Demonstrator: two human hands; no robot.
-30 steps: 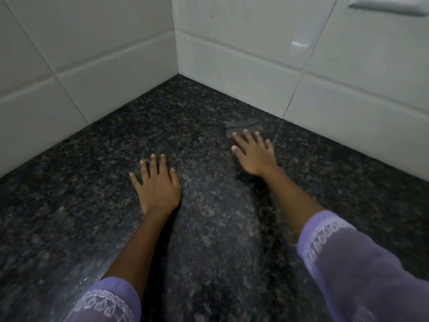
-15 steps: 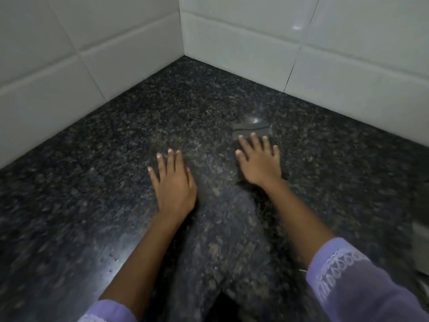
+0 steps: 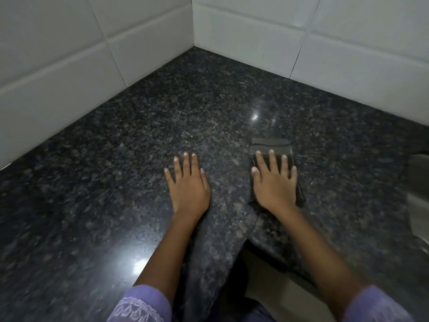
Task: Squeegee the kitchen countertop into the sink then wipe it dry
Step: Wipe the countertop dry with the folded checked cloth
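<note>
The countertop [image 3: 116, 205] of dark speckled granite runs bare into a white-tiled corner [image 3: 193, 24], with broad free room leftward. A steel sink [image 3: 417, 182] shows at the right edge, contents unseen. The right hand [image 3: 274, 184] presses flat on a dark cloth [image 3: 271, 147]; the left hand [image 3: 188, 184] lies spread on bare stone.

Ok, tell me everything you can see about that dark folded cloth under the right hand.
The dark grey folded cloth looks like soft fabric, roughly rectangular, with a paler band across its far edge. It lies flat on the speckled black granite countertop, a little way out from the white tiled wall. The right hand presses on it, palm down and fingers spread, covering most of it, so only the far strip and right edge show. The left hand rests apart on bare stone.
</note>
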